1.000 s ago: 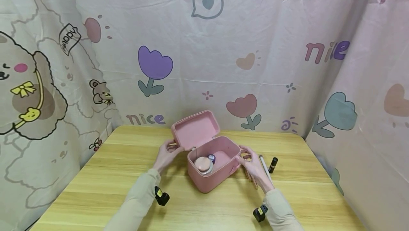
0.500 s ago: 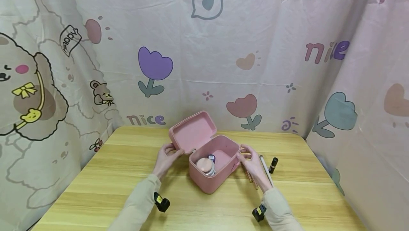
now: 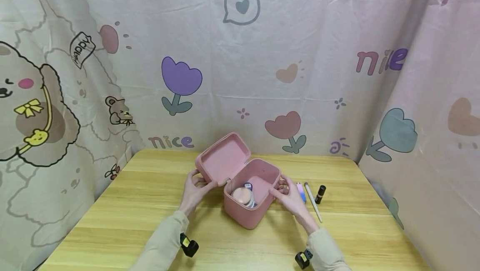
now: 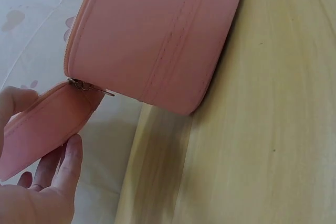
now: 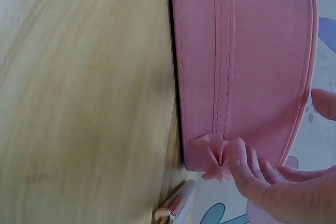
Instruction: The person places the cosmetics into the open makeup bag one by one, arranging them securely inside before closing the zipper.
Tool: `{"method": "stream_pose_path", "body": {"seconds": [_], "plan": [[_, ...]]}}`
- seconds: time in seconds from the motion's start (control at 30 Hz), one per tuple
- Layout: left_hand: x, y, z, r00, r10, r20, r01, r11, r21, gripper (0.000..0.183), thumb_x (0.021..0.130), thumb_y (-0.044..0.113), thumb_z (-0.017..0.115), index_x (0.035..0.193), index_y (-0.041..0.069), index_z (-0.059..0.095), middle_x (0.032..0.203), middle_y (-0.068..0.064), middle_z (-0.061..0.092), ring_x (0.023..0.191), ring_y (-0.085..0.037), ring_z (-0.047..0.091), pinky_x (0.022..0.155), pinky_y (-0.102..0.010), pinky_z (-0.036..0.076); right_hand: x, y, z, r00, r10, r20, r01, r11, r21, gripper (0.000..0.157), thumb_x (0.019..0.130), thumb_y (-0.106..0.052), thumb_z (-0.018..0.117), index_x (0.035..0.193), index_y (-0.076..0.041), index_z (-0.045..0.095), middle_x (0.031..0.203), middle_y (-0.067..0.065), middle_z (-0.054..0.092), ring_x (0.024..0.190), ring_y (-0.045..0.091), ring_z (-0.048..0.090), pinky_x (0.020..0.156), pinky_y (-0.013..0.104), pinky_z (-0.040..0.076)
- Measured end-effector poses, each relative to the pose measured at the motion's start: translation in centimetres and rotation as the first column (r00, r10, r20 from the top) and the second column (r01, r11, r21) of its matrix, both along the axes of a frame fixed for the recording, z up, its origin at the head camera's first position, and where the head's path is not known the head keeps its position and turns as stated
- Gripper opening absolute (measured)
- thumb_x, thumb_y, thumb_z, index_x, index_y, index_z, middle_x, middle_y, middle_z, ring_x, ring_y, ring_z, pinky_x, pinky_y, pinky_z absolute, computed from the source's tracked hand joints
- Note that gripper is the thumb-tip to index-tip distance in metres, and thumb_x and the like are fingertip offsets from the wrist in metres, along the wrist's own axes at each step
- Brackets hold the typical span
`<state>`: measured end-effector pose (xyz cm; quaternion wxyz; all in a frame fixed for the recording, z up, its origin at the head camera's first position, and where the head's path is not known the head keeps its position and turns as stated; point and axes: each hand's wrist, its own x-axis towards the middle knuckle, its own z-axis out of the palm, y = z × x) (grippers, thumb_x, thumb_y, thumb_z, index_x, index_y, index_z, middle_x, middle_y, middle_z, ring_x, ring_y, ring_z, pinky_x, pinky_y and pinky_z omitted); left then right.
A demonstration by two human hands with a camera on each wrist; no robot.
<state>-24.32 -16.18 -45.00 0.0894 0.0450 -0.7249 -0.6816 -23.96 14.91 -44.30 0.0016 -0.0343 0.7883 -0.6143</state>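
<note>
A pink cosmetic case (image 3: 240, 214) stands on the table with its zipped lid (image 3: 224, 160) raised and leaning back to the left. My left hand (image 3: 193, 194) grips the lid's near left edge, thumb on one side and fingers on the other, as the left wrist view (image 4: 44, 198) confirms. Around the right end of the case curls my right hand (image 3: 290, 196), thumb by the rim and fingertips (image 5: 239, 156) against the outer wall beside a pink bow (image 5: 214, 156). Inside the case lie a round container with a pale pink top (image 3: 241, 196) and a small dark-purple item (image 3: 248, 186).
Right of the case lie a pink-and-blue tube (image 3: 301, 192), a slim white stick (image 3: 313, 202) and a black lipstick-like tube (image 3: 320, 194). A rose-gold-ended tube (image 5: 173, 205) shows by the bow. A printed curtain (image 3: 240, 54) hangs behind the wooden table (image 3: 123, 221).
The case has turned, its near end shifting right and its lid swinging left and lower. My right hand has moved slightly left along with it, uncovering the pink-and-blue tube.
</note>
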Motion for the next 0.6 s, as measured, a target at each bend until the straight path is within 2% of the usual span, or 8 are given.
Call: {"method": "stream_pose_path", "body": {"seconds": [0.13,0.33,0.5,0.6], "plan": [[0.3,0.1,0.0,1.0,0.001,-0.003,-0.001,0.999,-0.034,0.089,0.08,0.011,0.083,0.148,0.002,0.027,0.107,-0.015,0.066,0.09,-0.012,0.066,0.079,-0.018,0.055,0.1,-0.1,0.1,1.0,0.016,-0.022,-0.015,0.999,0.049,0.083,0.088,-0.018,0.074,0.154,0.004,0.029,0.141,0.029,0.05,0.112,0.032,0.062,0.081,0.026,0.056],[0.7,0.1,0.3,1.0,-0.026,0.008,0.027,0.995,-0.097,0.101,0.08,0.017,0.084,0.154,0.005,0.017,0.12,-0.024,0.065,0.1,-0.019,0.066,0.084,-0.022,0.055,0.0,-0.4,-0.1,0.999,0.049,-0.023,-0.047,0.997,0.068,0.085,0.087,-0.015,0.075,0.156,0.002,0.028,0.145,0.03,0.05,0.119,0.038,0.059,0.093,0.033,0.054],[0.7,-0.8,0.7,0.996,-0.091,0.015,0.093,0.986,-0.137,0.109,0.082,0.021,0.083,0.159,0.011,0.005,0.138,-0.03,0.053,0.117,-0.037,0.064,0.097,-0.037,0.057,-0.2,-0.4,-0.3,0.998,0.054,-0.027,-0.053,0.998,0.038,0.081,0.087,-0.013,0.074,0.155,0.0,0.031,0.149,0.03,0.048,0.12,0.037,0.058,0.09,0.028,0.051],[0.6,-1.8,1.4,0.994,-0.108,0.016,0.109,0.977,-0.181,0.112,0.084,0.025,0.081,0.161,0.016,0.0,0.15,-0.029,0.04,0.13,-0.044,0.054,0.107,-0.049,0.052,-0.4,-0.3,-0.4,0.997,0.067,-0.027,-0.066,0.998,0.015,0.08,0.087,-0.012,0.074,0.155,-0.002,0.032,0.15,0.029,0.047,0.123,0.038,0.057,0.091,0.031,0.053]]}}
